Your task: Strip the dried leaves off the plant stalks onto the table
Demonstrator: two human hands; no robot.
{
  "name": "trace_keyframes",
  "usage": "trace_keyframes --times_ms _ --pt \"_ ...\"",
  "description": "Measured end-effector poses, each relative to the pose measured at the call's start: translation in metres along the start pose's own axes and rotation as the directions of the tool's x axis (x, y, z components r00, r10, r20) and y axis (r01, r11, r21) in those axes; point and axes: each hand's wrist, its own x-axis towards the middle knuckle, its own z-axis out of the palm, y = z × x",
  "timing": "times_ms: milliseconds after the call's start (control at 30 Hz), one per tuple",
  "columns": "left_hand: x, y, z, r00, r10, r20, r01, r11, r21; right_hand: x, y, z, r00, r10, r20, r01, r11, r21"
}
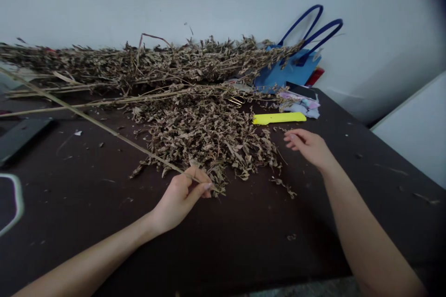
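Observation:
My left hand [184, 190] is closed round a long dried stem [114, 133], pinching it near its lower right end. From there the stem slants up to the left edge of the view. A few dry leaves cling to its end by my fingertips. Just behind that hand spreads a loose pile of dried leaves [209, 134]. To the right of the pile, my right hand [308, 146] hovers over the table with its fingers loosely bent and slightly apart, and I see nothing in it. A flat, long yellow object [278, 118] lies just beyond it.
A thick bundle of dried leafy stalks [195, 62] lies along the wall. Gold-handled scissors [237, 100] sit partly under leaves. At the back right are a blue bag [289, 74] and a crumpled pastel cloth [303, 104]. A dark flat object [22, 137] lies at left on the dark table [244, 246].

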Motion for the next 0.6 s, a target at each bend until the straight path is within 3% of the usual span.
trace_keyframes --times_ms 133,333,467,600 --pt "0.000 0.002 0.000 1.000 -0.017 0.008 0.017 1.000 -0.015 0.001 -0.005 0.012 0.999 0.019 0.048 -0.010 0.986 -0.167" --pt "0.000 0.002 0.002 0.997 -0.068 0.034 0.070 0.995 -0.069 -0.007 0.003 0.029 0.996 0.077 -0.045 -0.088 0.933 -0.348" --pt "0.000 0.002 0.003 0.997 -0.071 0.035 0.073 0.994 -0.079 -0.009 0.007 0.030 0.994 0.087 -0.061 -0.102 0.937 -0.333" --pt "-0.001 0.003 0.004 0.996 -0.076 0.044 0.079 0.994 -0.078 -0.011 -0.001 0.031 0.999 0.046 -0.021 -0.049 0.979 -0.197"
